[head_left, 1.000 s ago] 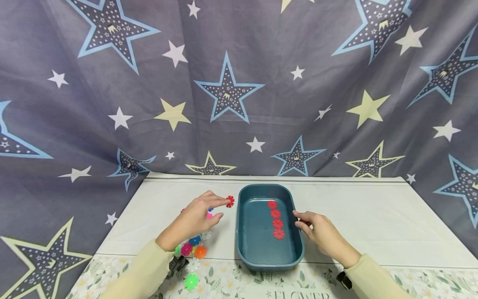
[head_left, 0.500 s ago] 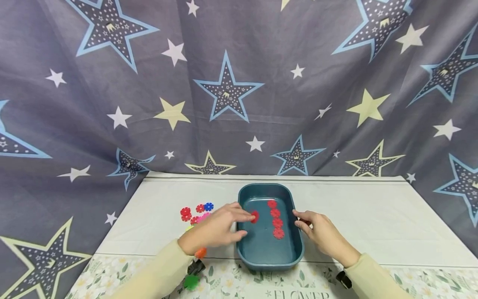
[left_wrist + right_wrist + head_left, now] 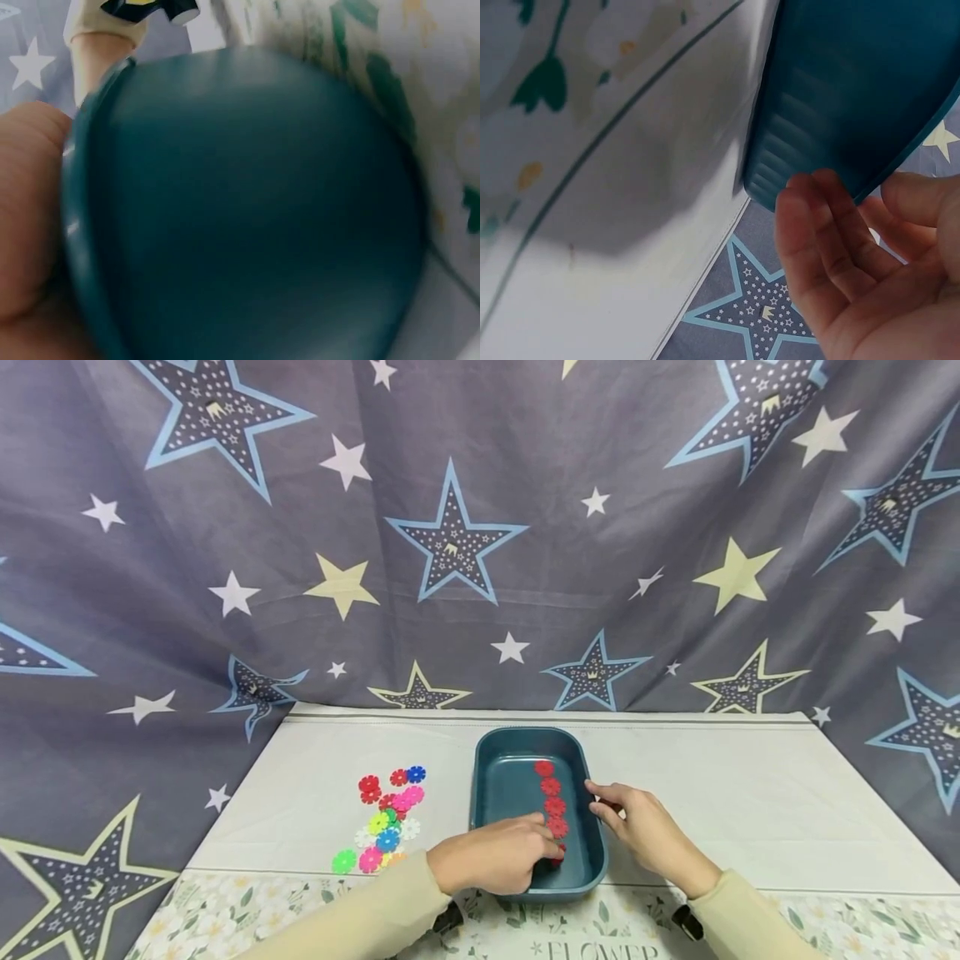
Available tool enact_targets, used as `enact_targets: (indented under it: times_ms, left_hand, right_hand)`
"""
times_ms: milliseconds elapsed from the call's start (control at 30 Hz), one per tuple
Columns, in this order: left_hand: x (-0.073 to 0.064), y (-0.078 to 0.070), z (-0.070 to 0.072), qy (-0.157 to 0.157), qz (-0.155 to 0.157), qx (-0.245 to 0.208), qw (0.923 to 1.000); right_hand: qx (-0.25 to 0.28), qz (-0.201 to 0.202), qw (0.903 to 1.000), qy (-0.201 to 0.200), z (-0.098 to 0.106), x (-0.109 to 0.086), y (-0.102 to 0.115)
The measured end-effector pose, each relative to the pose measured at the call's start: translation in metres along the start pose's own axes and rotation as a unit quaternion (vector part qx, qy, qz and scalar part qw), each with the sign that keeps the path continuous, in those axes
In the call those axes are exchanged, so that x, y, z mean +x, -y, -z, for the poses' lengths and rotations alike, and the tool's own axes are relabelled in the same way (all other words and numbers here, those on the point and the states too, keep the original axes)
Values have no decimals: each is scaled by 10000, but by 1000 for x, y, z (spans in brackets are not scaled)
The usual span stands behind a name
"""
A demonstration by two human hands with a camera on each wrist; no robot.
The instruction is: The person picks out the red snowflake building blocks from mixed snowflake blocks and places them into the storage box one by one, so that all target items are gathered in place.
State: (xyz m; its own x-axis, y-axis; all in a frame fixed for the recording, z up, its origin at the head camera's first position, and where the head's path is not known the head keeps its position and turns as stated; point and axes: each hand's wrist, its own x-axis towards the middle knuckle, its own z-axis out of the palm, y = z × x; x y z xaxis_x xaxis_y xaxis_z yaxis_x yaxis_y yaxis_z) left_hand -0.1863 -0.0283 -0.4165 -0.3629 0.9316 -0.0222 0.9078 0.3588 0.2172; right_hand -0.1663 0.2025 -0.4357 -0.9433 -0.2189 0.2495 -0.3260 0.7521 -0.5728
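A dark teal rectangular tray (image 3: 510,789) stands at the middle of the table, with several red flower-shaped plastic discs (image 3: 551,787) in a line along its right side. Reaching over the near left rim, my left hand (image 3: 491,855) pinches another red disc (image 3: 559,853) at the near end of that line; the fingers hide part of it. My right hand (image 3: 645,827) grips the right rim between thumb and fingers, as the right wrist view also shows. In the left wrist view the tray's outer wall (image 3: 247,195) fills most of the picture.
Left of the tray lies a loose scatter of coloured discs (image 3: 387,840), among them red, blue, pink, green and white ones. A white cloth (image 3: 720,777) with a floral front strip covers the table. Behind hangs a grey star-patterned curtain (image 3: 465,635).
Carrying a red disc, my left hand has moved right from beside the tray, over its left rim, and down to the near end of the line. The right hand keeps its place.
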Motion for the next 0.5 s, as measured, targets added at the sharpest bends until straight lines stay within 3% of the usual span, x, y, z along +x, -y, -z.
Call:
enact_targets:
  times_ms: [267,400,500]
  left_hand:
    - [7,-2,-5,578,544,114,9968]
    - [11,-3,-2,995,858,318,9908]
    - [12,-5,0,1108,1053,499,9870]
  right_hand:
    - [32,18,10000,-30,0,0,0]
    - [37,25,10000,-59,0,-1,-1]
    - [31,40,10000,-62,-1,-1,-1]
